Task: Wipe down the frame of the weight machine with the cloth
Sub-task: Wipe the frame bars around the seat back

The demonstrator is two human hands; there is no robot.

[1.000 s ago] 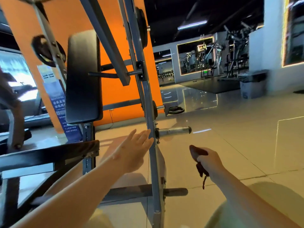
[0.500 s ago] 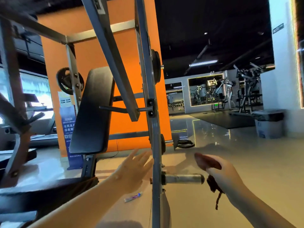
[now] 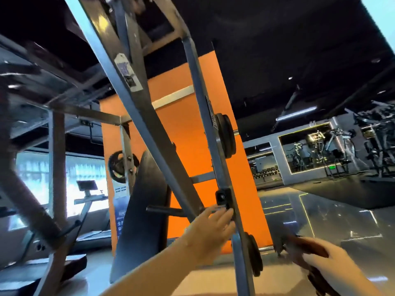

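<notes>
The grey steel frame of the weight machine (image 3: 205, 116) rises in front of me, with one upright post and a slanted beam (image 3: 154, 133) crossing it. My left hand (image 3: 210, 228) reaches up with fingers extended and touches the upright just below a black bracket (image 3: 222, 196). My right hand (image 3: 329, 263) is low at the right of the post and grips a dark reddish-brown cloth (image 3: 303, 245), which is blurred. A black back pad (image 3: 145, 210) leans behind the slanted beam.
Black weight plates (image 3: 226, 135) hang on the upright, another plate (image 3: 253, 255) lower down. An orange wall panel (image 3: 188, 146) stands behind. A treadmill (image 3: 87, 195) is at the left, more gym machines (image 3: 342, 152) far right, across a glossy floor (image 3: 320, 218).
The view has tilted upward along the frame. My left hand has risen and now touches the upright near the bracket. My right hand has kept the cloth, to the right of the post.
</notes>
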